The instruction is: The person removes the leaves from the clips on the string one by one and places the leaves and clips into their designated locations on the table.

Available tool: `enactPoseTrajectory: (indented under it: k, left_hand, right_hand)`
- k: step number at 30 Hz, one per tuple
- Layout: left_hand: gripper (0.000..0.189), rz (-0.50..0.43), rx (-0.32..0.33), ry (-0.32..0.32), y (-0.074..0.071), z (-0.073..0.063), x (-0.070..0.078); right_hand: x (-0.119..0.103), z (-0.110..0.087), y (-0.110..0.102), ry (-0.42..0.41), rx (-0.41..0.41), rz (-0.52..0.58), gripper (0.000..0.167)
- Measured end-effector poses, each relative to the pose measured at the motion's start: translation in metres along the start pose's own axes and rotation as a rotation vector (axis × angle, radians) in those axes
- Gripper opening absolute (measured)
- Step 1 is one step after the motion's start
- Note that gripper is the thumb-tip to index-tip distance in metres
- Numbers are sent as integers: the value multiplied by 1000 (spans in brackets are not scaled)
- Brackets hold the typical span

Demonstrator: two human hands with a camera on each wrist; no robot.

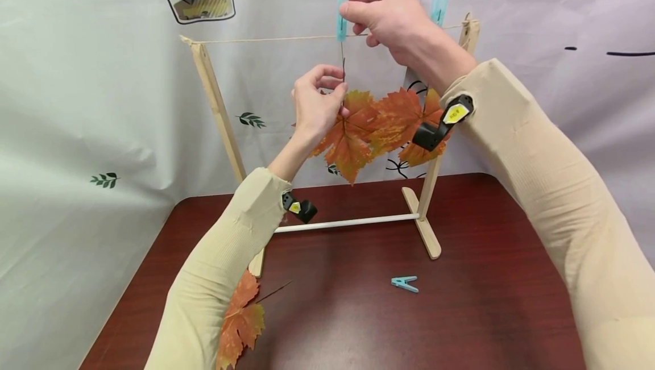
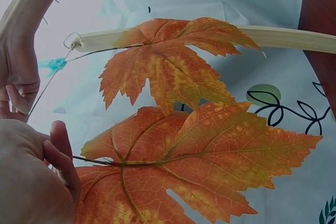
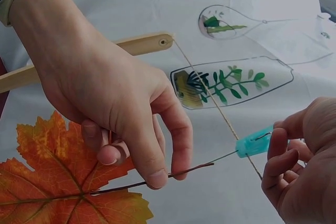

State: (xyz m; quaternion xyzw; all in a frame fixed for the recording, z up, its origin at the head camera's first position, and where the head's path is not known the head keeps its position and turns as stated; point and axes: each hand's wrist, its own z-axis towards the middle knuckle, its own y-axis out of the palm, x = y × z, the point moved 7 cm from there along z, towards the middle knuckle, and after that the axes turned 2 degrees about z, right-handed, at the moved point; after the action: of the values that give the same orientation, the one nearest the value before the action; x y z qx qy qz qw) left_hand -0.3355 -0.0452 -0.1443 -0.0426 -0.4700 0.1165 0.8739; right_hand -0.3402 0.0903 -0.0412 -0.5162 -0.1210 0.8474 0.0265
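Right hand point(image 1: 391, 15) fingers pinch the light-blue plastic clothespin point(image 1: 341, 16) at the taut beige string point(image 1: 266, 38), squeezing it so its lower end takes the thin wire stem point(image 3: 157, 179). Left hand point(image 1: 317, 103) thumb and forefinger grip that stem just above the orange-yellow fabric maple leaf point(image 1: 348, 137), holding it upright under the clip so the stem feeds straight in. The leaf hangs below the string, mid-span, between the posts of the light wooden drying frame point(image 1: 217, 108).

A second orange maple leaf point(image 1: 404, 117) hangs just beside it to the right, overlapping its edge, under another blue clothespin point(image 1: 440, 3) near the right post; it crowds the space. On the dark red-brown table point(image 1: 486, 279) lie a spare blue clothespin point(image 1: 405, 284) and a third orange leaf point(image 1: 240, 321), partly under the left sleeve. White printed cloth backdrop point(image 1: 77, 103) behind.
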Motion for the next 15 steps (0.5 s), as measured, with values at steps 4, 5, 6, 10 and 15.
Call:
enactPoseTrajectory:
  k: [4,5,6,10,15]
  left_hand:
    - [14,0,3,5,0,0,1]
    - [14,0,3,7,-1,0,1]
    - [14,-2,3,7,-1,0,1]
    - [14,-7,0,11,-1,-1,2]
    - [15,-7,4,26,0,-2,5]
  right_hand:
    - [-2,1,0,-5,7,6,30]
    - [-2,1,0,-7,9,9,29]
    - [-2,1,0,-9,10,10,29]
    - [-4,1,-1,-14,13,18,27]
    - [-5,1,-2,-20,18,28,26]
